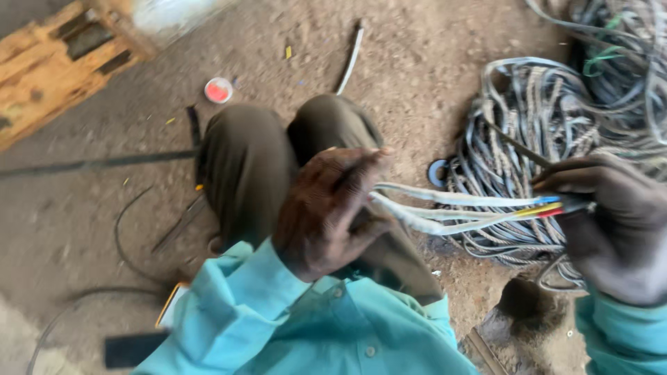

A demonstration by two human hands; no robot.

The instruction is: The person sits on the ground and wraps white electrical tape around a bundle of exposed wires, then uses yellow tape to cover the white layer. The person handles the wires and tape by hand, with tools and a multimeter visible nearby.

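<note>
While left hand (326, 215) clenches pale sheathed cable strands (445, 208) taut, right hand (618, 222) pinches their coloured wire ends (552, 206), kept level above tangled grey cable heap (542, 118).

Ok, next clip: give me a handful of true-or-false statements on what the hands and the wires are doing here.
1. Both hands grip the same bundle of wires. True.
2. The right hand holds the end with coloured tips. True.
3. The left hand rests flat on the ground. False: it is closed round the bundle above the knees.
4. The cable pile lies on a wooden table. False: it lies on the dirt floor.
</note>
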